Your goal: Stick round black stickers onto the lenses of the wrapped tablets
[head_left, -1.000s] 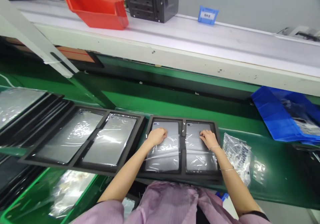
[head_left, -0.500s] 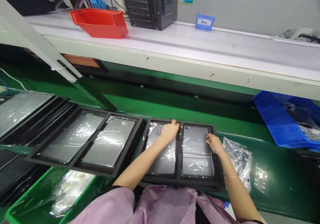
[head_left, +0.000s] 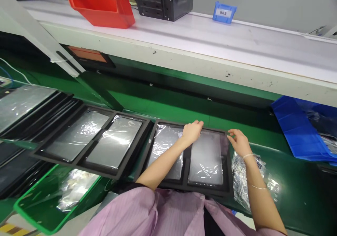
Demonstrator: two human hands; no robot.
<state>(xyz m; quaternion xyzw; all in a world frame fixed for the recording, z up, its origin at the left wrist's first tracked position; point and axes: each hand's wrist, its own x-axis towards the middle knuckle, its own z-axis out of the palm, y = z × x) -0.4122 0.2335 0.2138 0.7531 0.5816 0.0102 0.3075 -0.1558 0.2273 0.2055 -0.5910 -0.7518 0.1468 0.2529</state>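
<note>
A black foam tray holds two grey tablets under clear film, the left tablet and the right tablet. My left hand is over the tray's far middle part, its fingers bent together near the top of the right tablet; what they hold, if anything, is too small to name. My right hand is just beyond the tray's right far corner, thumb and fingers curved towards each other; a faint film-like blur lies beside its fingertips, and I cannot make out whether it is held.
Another foam tray with two wrapped tablets lies at left, beside stacked trays. A green bin holds clear plastic. Clear bags lie at right, near a blue bin. A shelf carries a red bin.
My left hand has moved right to the top of the right tablet. My right hand has moved right and away, off the tablet's edge. The camera view has shifted slightly.
</note>
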